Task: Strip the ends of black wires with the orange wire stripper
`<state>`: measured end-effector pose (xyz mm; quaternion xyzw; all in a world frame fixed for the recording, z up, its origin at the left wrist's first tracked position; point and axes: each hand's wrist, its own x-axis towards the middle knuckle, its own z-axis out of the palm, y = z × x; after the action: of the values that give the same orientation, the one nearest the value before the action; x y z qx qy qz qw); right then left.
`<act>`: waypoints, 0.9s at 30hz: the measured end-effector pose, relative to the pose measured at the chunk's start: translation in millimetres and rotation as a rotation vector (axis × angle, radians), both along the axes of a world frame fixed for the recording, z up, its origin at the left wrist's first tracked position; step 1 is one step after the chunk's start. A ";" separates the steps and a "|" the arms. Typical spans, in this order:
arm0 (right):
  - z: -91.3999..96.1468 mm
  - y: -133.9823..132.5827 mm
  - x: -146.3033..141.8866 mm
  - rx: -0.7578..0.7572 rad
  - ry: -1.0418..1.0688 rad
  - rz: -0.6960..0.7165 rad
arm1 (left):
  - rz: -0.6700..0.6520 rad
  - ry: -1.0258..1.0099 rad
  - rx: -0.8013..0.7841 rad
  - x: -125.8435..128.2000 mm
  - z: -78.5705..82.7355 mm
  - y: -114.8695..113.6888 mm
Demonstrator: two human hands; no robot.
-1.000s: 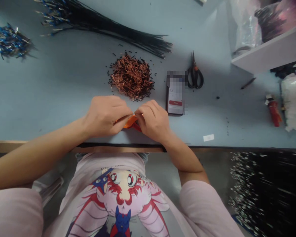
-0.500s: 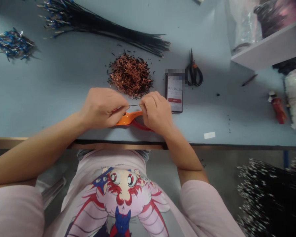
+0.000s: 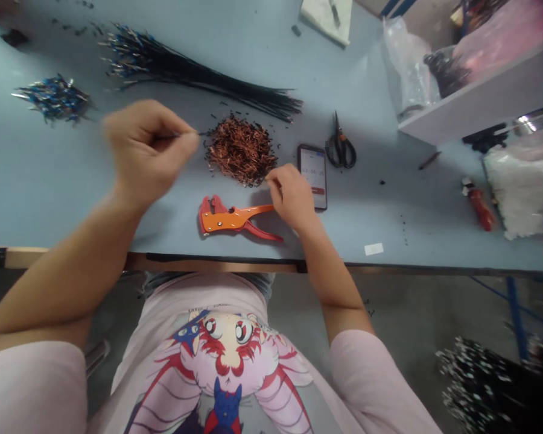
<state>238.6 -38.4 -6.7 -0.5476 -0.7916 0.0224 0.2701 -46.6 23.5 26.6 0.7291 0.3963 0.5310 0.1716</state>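
While hovering above the counter (image 3: 49, 181), pinched a thin black wire (image 3: 203, 133) in the closed left hand (image 3: 147, 147).
Pointed its tip rightward at the copper scrap pile (image 3: 241, 149), just beside it; curled the right hand (image 3: 292, 196) at the pile's near-right edge, holding what could not be told. Had the orange wire stripper (image 3: 230, 218) flat near the front edge, long axis left to right, handles just beside the right hand, the nearer one.

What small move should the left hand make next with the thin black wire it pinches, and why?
Probably set the thin black wire on the long bundle of black wires just beyond. The left hand pinches it raised above the blue table, the orange metal wire stripper lies free, and the right hand is at the heap of copper scraps.
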 end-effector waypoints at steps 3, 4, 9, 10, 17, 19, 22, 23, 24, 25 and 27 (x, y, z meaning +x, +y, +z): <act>7.0 -11.6 -23.0 -0.120 0.127 0.182 | -0.069 0.028 -0.030 15.1 -9.0 -6.8; 9.6 -16.2 -28.5 -0.167 0.131 0.216 | -0.074 0.047 -0.037 19.1 -11.0 -9.5; 18.8 -30.7 -37.2 -0.402 -0.023 0.248 | -0.065 0.125 -0.075 22.2 -13.4 -14.5; 20.0 -31.6 -37.7 -0.427 -0.029 0.259 | -0.066 0.137 -0.086 21.4 -13.5 -13.9; 26.6 -33.6 -47.3 -0.513 -0.014 0.371 | -0.103 0.165 -0.099 20.7 -13.6 -14.0; 26.2 -33.2 -49.2 -0.512 -0.029 0.388 | -0.113 0.173 -0.099 20.9 -12.9 -15.3; 24.6 -30.9 -50.3 -0.489 -0.061 0.374 | -0.124 0.173 -0.094 21.5 -13.0 -15.7; 24.3 -29.8 -50.6 -0.488 -0.079 0.374 | -0.126 0.158 -0.081 21.9 -13.3 -15.6; 24.4 -28.4 -50.9 -0.490 -0.102 0.379 | -0.131 0.137 -0.058 22.3 -13.7 -15.4; 24.7 -27.0 -51.4 -0.496 -0.129 0.381 | -0.136 0.109 -0.028 22.7 -13.9 -15.2; 25.9 -23.7 -52.6 -0.490 -0.190 0.333 | -0.146 0.065 0.020 22.8 -14.0 -14.9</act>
<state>186.0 -62.0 19.2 -0.4587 -0.8633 0.2053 0.0473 -23.7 8.6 12.6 0.7745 0.3420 0.4972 0.1896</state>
